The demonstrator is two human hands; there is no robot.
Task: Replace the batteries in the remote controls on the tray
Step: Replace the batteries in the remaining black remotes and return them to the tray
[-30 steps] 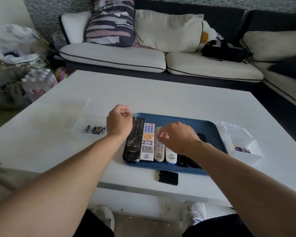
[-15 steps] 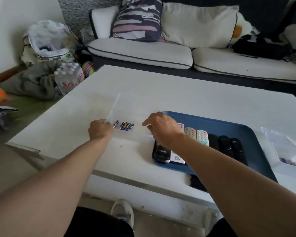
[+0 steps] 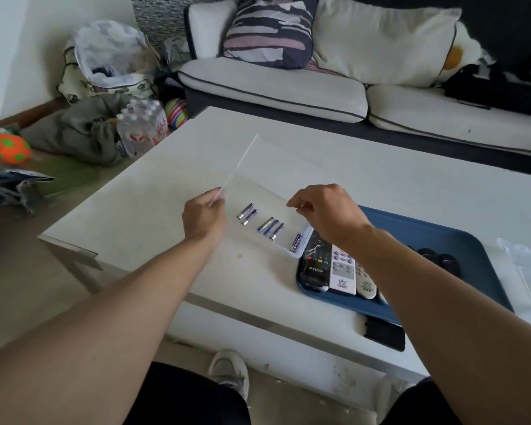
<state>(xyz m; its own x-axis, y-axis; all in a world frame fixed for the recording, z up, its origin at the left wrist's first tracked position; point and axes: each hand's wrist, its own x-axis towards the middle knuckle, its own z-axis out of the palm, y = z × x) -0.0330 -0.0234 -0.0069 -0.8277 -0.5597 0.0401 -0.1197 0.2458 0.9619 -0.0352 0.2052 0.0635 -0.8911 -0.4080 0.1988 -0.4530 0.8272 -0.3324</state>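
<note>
Now that both hands have left the remotes, your left hand and right hand pinch the clear plastic box of loose blue batteries, fingers clamped on its rims, beside the blue plastic tray on the white table; fresh cells seem next.

The room has soft, even daylight, rather bright and a little washed out. The white worktop looks pale and flat, without strong glare. Shadows are weak; only a soft dark band lies under the near edge of the worktop. The wide lens bends straight lines toward the edges, and both forearms look stretched at the bottom corners. Fine detail is slightly soft everywhere.
</note>
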